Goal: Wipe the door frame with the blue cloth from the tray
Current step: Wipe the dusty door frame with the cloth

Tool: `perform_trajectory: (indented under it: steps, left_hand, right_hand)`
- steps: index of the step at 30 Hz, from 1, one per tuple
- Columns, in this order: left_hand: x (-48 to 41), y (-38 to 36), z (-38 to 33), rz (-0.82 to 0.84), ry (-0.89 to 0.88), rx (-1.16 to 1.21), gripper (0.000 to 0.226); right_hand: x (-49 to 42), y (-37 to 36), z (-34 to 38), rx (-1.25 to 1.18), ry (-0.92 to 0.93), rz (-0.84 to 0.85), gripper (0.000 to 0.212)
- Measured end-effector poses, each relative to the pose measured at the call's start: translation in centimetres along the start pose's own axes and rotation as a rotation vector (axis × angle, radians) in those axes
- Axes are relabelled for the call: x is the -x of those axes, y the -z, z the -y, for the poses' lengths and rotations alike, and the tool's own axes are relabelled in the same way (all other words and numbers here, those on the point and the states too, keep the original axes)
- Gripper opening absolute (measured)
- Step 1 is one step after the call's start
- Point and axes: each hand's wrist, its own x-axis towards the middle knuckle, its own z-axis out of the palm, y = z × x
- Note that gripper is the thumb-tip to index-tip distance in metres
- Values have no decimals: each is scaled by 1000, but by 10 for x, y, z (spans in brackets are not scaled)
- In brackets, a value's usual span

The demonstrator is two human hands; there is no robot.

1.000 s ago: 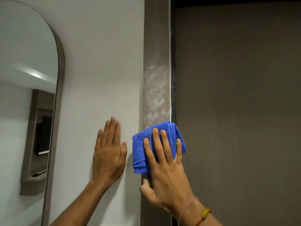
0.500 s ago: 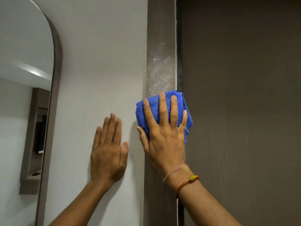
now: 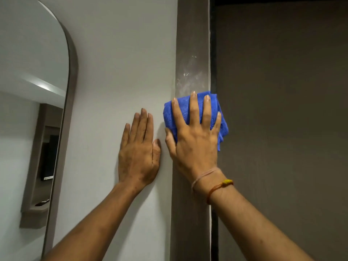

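Observation:
A brown vertical door frame (image 3: 192,34) runs down the middle of the view, with a whitish dusty patch just above the cloth. My right hand (image 3: 195,140) presses a folded blue cloth (image 3: 170,113) flat against the frame, fingers spread over it. The cloth sticks out to the left and right of my fingers. My left hand (image 3: 140,151) lies flat on the white wall (image 3: 120,63) just left of the frame, fingers together and holding nothing. The tray is out of view.
An arched mirror (image 3: 33,91) with a brown rim hangs on the wall at the left. The brown door panel (image 3: 282,110) fills the right side, with a dark gap between it and the frame.
My right hand has slid the blue cloth up the frame, covering much of the dusty patch. My left hand has stayed flat on the wall.

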Motion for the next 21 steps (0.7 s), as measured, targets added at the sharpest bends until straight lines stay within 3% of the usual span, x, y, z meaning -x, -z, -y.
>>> perform_trajectory:
  steps: [9, 17, 21]
  left_hand:
    - [0, 0, 1, -2, -5, 0, 61]
    - [0, -2, 1, -15, -8, -6, 60]
    - [1, -1, 2, -11, -9, 19, 60]
  right_hand:
    - [59, -6, 4, 12, -16, 7, 66]
    - [-23, 3, 1, -13, -18, 18, 66]
    - [21, 1, 4, 2, -9, -9, 69]
